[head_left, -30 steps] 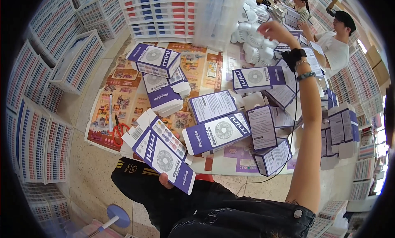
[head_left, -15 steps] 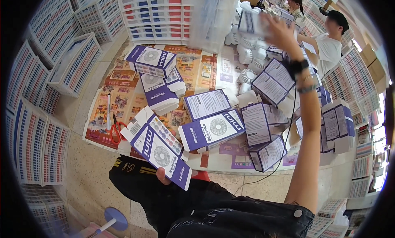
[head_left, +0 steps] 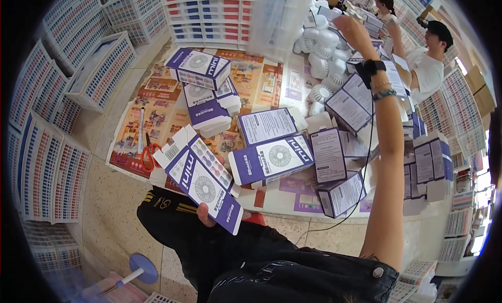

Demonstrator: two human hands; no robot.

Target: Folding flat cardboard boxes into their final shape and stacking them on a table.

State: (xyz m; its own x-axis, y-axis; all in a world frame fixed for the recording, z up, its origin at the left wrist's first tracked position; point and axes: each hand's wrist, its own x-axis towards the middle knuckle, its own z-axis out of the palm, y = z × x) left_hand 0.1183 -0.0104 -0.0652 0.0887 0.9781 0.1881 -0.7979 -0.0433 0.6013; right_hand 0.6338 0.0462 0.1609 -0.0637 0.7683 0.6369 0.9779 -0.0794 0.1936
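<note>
My left hand (head_left: 205,216) grips a purple and white fan box (head_left: 201,182) above the near left table edge. The box's end flap stands out at its upper left; the thumb lies on its lower side, with most fingers hidden behind. My right hand (head_left: 357,37) reaches to the far right, above white mini fans (head_left: 320,66) heaped with small boxes. Its fingertips are hard to make out, so I cannot tell whether it holds anything. Between the hands, another fan box (head_left: 272,160) lies face up beside a box with its text side up (head_left: 265,126).
Red-handled scissors (head_left: 149,155) and a pen-like white stick (head_left: 141,129) lie at the left. Two stacked fan boxes (head_left: 201,67) stand farther back. A black cable (head_left: 370,141) runs past my right arm. White crates (head_left: 102,67) line the left. Two people (head_left: 431,54) work at far right.
My right hand, blurred before near a whitish box, has settled slightly lower at the far pile. My left hand still holds its fan box, barely shifted. The whole view has moved slightly.
</note>
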